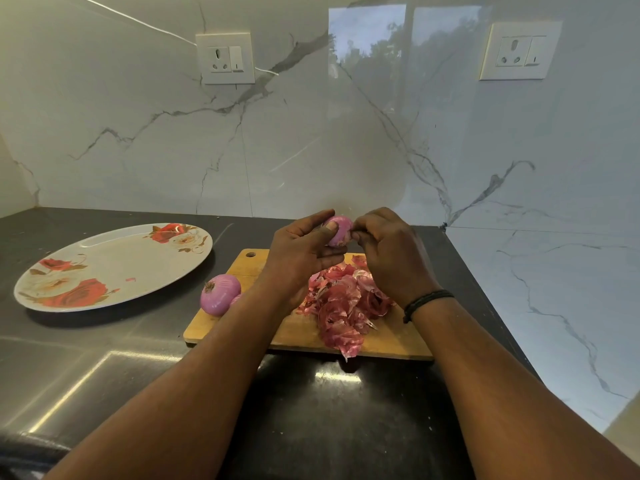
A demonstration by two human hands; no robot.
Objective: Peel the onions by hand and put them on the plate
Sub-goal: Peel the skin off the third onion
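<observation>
Both hands, left hand (301, 251) and right hand (391, 251), grip onion (339, 230) above peel pile (346, 303).

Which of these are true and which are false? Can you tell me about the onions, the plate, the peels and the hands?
1. Both hands hold an onion above the cutting board. True: the left hand grips it and the right hand pinches at its side.
2. The plate is full of peeled onions. False: no onions lie on it, only a tiny scrap of peel.
3. A pile of peels lies on the cutting board. True.
4. Another onion sits on the plate. False: it rests at the board's left edge.
5. The right wrist wears a dark band. True.
</observation>
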